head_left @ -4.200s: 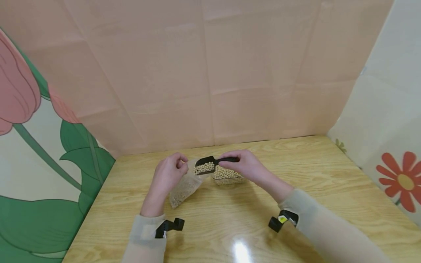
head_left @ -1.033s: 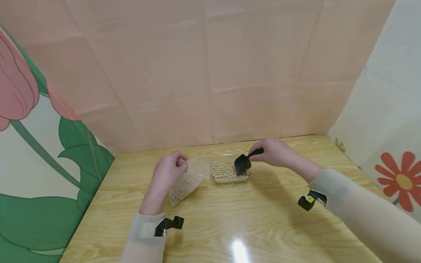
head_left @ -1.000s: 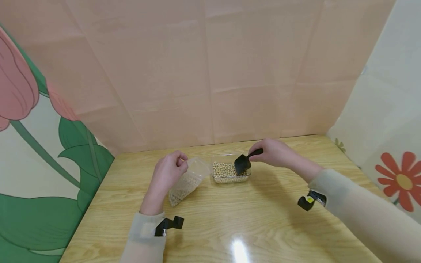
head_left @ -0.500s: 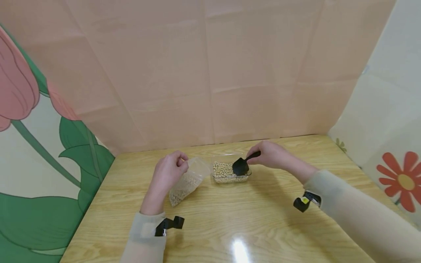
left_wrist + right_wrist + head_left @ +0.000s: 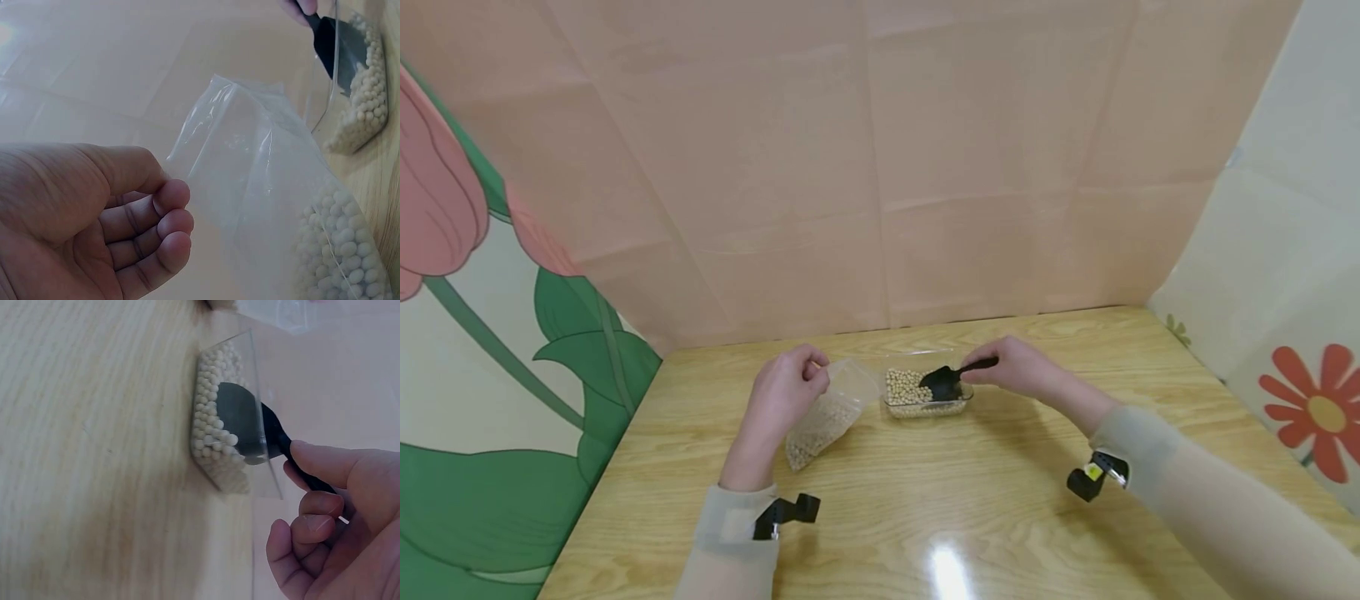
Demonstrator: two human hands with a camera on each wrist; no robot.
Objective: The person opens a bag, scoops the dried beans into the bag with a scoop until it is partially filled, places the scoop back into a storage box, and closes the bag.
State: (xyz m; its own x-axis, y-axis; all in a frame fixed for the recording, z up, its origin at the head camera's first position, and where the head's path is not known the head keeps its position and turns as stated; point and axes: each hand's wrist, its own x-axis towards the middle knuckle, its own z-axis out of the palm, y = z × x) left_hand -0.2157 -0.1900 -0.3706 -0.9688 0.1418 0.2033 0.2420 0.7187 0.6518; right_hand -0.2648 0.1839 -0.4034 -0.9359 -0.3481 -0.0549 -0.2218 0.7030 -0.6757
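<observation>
My left hand pinches the upper edge of a clear plastic bag between thumb and index finger. Round pale beans fill the lower part of the bag, which slants down to the table. In my right hand is the handle of a black scoop, held between thumb and fingers. The scoop's blade is pushed into the beans inside a clear rectangular container, its front edge sunk among them. The container stands just right of the bag's mouth.
The wooden table reaches back to a pink sheet-covered wall. Flower-printed panels stand at the left and right. Each wrist carries a small black camera, the left one and the right one.
Earlier my right hand held the loaded scoop at the bag's mouth; then it moved right to the container. Over the last second it has lowered, flattening the scoop into the beans. The left hand stays put.
</observation>
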